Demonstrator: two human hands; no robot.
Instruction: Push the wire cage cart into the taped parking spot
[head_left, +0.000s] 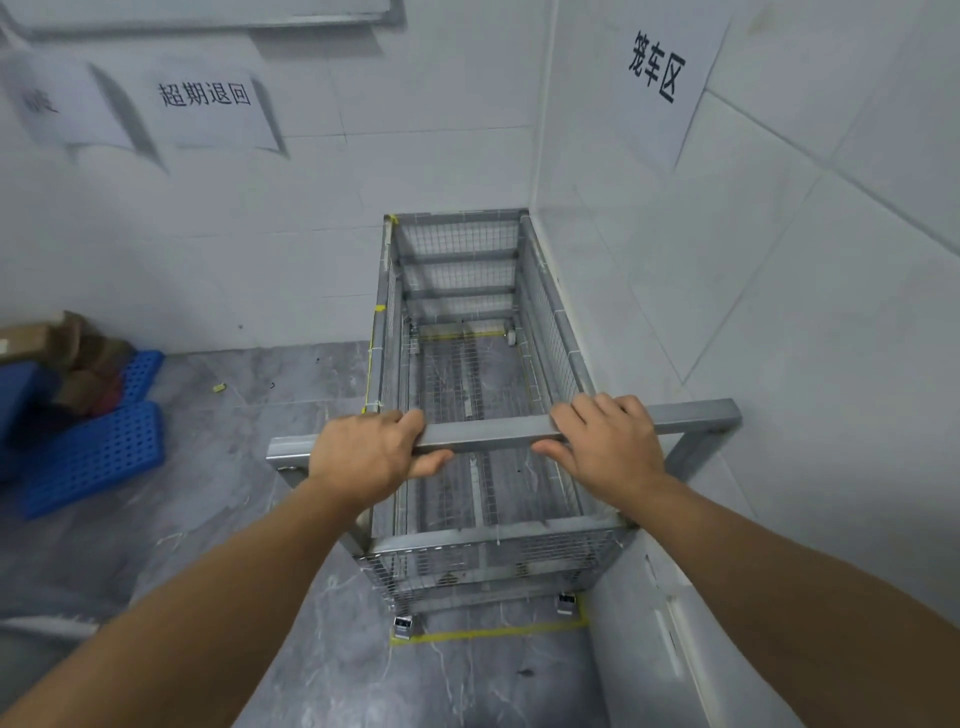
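the wire cage cart (467, 374) is standing in the corner of the room, its far end against the back wall (260, 234) and its right side running just beside the right wall (779, 312). it is sitting inside the yellow tape outline (488, 632) on the grey floor (260, 415); the near strip of tape is showing just in front of the two near casters (402, 626), and another strip is showing through the mesh at the far end. the cage is holding nothing that can be seen.

the left hand (363, 457) is gripping the handle bar (488, 434), fingers curled over the top and pressed together, thumb hooking underneath. the right hand (602, 441) is gripping the same bar, fingers draped over it and slightly spread, thumb reaching along the underside.

nothing is standing between the cart and the walls. well to the left, blue perforated plastic panels (98, 452) are lying on the floor with brown cardboard boxes (62, 353) stacked on them, cut off by the left edge. a small yellow scrap (220, 387) is lying on the floor near the back wall.

paper signs are hanging above: one on the right wall (665, 78), one on the back wall (208, 109), and a third (57, 104) whose print is too blurred to read. the right end of the handle is sitting close to the right wall; whether it is touching is hard to tell.
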